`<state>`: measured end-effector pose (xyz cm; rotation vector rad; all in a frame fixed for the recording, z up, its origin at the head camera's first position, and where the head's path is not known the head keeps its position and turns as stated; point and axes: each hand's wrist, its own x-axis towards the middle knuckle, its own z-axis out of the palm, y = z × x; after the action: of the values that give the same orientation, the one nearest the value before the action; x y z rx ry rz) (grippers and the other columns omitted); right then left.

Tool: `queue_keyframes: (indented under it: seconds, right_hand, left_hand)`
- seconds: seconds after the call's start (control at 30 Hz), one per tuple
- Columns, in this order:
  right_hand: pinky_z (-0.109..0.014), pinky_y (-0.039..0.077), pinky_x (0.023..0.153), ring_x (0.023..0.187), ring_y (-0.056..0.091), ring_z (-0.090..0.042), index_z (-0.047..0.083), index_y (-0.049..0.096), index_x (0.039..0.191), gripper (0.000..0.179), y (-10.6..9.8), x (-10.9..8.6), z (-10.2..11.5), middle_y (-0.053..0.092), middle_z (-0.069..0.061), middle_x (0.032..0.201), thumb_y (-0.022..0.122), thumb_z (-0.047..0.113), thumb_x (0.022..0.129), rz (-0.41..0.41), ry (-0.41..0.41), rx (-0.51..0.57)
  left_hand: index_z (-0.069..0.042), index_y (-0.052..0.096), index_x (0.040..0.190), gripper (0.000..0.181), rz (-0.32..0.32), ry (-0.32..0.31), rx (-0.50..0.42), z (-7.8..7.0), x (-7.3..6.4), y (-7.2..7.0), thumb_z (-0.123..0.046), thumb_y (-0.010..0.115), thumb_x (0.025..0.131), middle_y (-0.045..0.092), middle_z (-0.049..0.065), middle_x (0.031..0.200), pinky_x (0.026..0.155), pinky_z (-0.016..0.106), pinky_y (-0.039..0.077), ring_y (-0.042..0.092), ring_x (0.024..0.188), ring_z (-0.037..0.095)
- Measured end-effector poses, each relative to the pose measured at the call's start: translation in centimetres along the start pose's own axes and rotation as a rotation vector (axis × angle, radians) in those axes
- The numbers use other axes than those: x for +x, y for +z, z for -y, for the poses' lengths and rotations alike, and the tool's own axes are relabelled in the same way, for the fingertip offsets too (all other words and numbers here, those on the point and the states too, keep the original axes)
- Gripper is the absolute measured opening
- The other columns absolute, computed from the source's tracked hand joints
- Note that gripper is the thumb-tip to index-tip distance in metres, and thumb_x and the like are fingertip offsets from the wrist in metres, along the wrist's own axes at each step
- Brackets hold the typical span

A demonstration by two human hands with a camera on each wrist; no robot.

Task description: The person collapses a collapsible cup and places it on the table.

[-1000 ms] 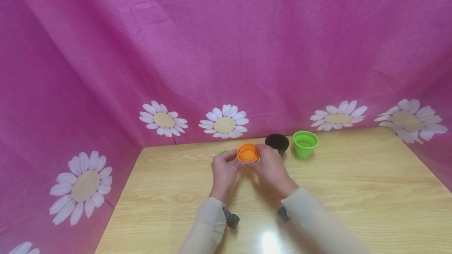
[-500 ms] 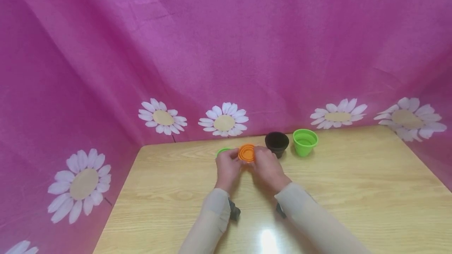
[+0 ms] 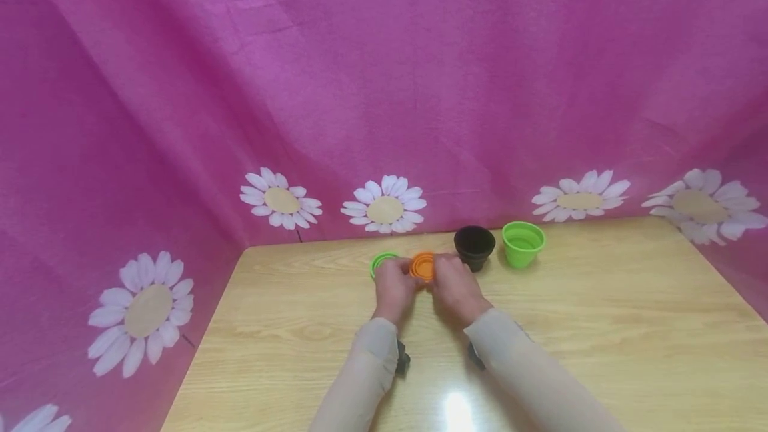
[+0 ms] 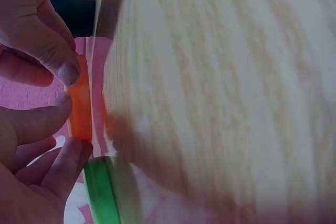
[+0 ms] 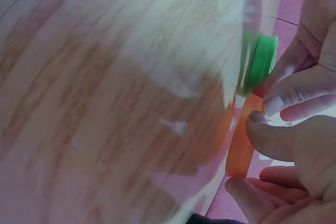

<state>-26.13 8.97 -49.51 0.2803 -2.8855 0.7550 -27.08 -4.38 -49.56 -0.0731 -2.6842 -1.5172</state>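
An orange collapsible cup, folded low with its rings showing, is between my two hands near the back of the table. My left hand pinches its left side, thumb and fingers on the rim band. On the opposite side my right hand grips it the same way. Both wrist views show the orange cup edge-on as a flat band, with the thumbs close together. A flattened green cup lies just beyond my left hand, partly covered by it.
To the right of my hands stand a black cup and a taller green cup, both upright. The wooden table ends at a pink curtain with printed daisies.
My hands have come closer together around the orange cup, the left shifting rightward. The flattened green cup shows more. The standing black and green cups stay in place.
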Motion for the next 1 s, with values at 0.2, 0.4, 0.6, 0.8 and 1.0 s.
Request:
queue_keyframes:
  seconds: [0.2, 0.4, 0.6, 0.8, 1.0]
  right_hand:
    - [-0.047, 0.059, 0.073, 0.076, 0.065, -0.032, 0.000, 0.065, 0.090, 0.021, 0.4, -0.1, -0.3, 0.063, -0.011, 0.082, 0.082, 0.002, 0.077, 0.013, 0.004, -0.007]
    - [-0.047, 0.058, 0.074, 0.078, 0.065, -0.032, 0.001, 0.063, 0.093, 0.022, 0.4, -0.4, -0.6, 0.064, -0.012, 0.085, 0.080, 0.004, 0.080, 0.017, 0.016, 0.018]
    - [-0.047, 0.058, 0.075, 0.081, 0.065, -0.029, 0.000, 0.067, 0.107, 0.029, -0.3, -1.4, -0.8, 0.068, -0.011, 0.089, 0.080, 0.012, 0.085, -0.046, -0.024, 0.097]
    - [-0.046, 0.061, 0.078, 0.086, 0.071, -0.030, -0.001, 0.070, 0.114, 0.034, -1.1, -2.9, -1.2, 0.073, -0.016, 0.100, 0.080, 0.014, 0.086, -0.230, -0.009, 0.252]
    - [-0.044, 0.061, 0.076, 0.084, 0.071, -0.031, -0.007, 0.067, 0.113, 0.031, -2.6, -4.1, -2.5, 0.072, -0.021, 0.099, 0.077, 0.004, 0.086, -0.392, 0.128, 0.386]
  left_hand:
    - [0.000, 0.079, 0.095, 0.026, -0.016, 0.082, 0.205, 0.2, 0.1, 0.5, 0.005, 0.085, 0.070, 0.075, 0.008, 0.087, 0.074, 0.031, 0.055, 0.061, 0.076, 0.016]
    - [-0.002, 0.079, 0.090, 0.023, -0.027, 0.133, 0.301, 0.0, -0.1, 0.5, 0.003, 0.086, 0.068, 0.074, 0.006, 0.081, 0.066, 0.030, 0.053, 0.058, 0.069, 0.015]
    - [-0.003, 0.078, 0.101, 0.029, 0.001, 0.091, 0.325, -1.1, -0.4, 0.3, 0.002, 0.084, 0.073, 0.075, 0.008, 0.093, 0.080, 0.036, 0.057, 0.066, 0.084, 0.021]
    - [0.000, 0.076, 0.109, 0.034, -0.020, 0.140, 0.230, -2.4, -0.8, 0.6, -0.003, 0.085, 0.077, 0.075, 0.013, 0.101, 0.082, 0.038, 0.057, 0.069, 0.091, 0.026]
    - [0.003, 0.071, 0.117, 0.045, -0.043, 0.166, 0.165, -3.5, -0.8, 1.4, -0.006, 0.086, 0.077, 0.074, 0.016, 0.108, 0.089, 0.037, 0.058, 0.070, 0.100, 0.028]
